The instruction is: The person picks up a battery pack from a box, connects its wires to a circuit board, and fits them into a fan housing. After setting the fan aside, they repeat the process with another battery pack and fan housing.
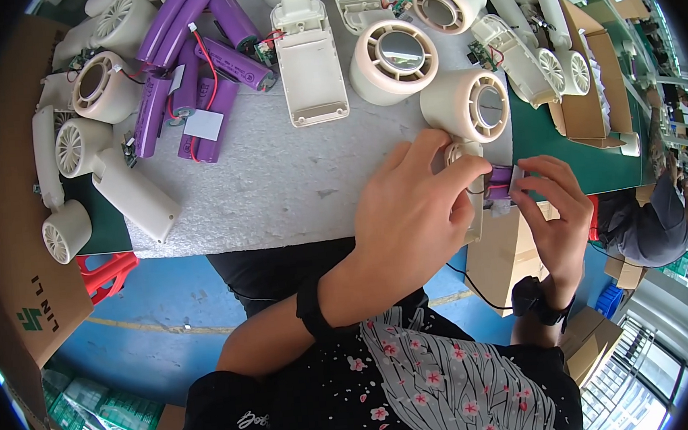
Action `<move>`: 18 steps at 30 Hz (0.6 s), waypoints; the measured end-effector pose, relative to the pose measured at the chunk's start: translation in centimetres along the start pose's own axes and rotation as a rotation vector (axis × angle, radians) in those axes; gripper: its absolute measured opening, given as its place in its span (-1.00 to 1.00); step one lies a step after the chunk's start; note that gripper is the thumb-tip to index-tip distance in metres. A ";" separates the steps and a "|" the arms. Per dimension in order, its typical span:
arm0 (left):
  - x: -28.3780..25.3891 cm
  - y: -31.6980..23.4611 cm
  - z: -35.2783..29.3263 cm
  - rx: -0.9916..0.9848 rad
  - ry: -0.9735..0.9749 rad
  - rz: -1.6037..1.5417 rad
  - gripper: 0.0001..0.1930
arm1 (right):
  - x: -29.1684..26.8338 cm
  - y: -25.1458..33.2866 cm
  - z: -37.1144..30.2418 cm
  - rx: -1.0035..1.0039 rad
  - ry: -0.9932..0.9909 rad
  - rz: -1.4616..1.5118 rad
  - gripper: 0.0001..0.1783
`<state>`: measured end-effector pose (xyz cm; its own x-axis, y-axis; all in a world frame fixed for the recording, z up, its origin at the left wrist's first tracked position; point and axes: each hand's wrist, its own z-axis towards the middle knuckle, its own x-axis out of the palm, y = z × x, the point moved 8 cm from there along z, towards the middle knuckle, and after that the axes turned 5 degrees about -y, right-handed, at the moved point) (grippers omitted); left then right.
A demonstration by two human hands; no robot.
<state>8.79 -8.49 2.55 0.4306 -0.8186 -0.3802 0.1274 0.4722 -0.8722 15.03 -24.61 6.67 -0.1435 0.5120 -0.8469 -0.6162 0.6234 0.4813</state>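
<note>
my left hand is curled round a cream housing at 3 o'clock, right hand nearly closed, pinching a white pad by a purple battery, more batteries around 11

We see a green surface largely overlaid by a pale grey sheet. On the sheet we note, at upper left, a loose cluster of purple cylindrical cells; at upper centre, an open cream shell; and to its right, a round cream housing with a mirrored disc facing up. A cream handle crosses the sheet's left edge. On the green to the right, we find an open cardboard box. Below, the blue floor bears a red stool.
</note>
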 end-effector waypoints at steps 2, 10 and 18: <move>0.1 -0.1 0.1 0.008 -0.010 -0.001 -0.65 | -0.1 0.6 0.3 -0.056 -0.026 -0.068 -0.77; -0.3 -0.4 0.3 0.033 -0.029 0.033 -0.66 | -0.1 1.9 0.6 -0.082 0.078 -0.124 -0.80; 0.0 -0.2 0.0 0.073 -0.009 0.024 -0.64 | 1.2 3.5 0.8 -0.167 0.126 -0.269 -0.83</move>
<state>8.78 -8.57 2.69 0.4428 -0.8035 -0.3979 0.1817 0.5150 -0.8377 13.34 -21.33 7.52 -0.0463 0.2588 -0.9648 -0.7615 0.6160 0.2017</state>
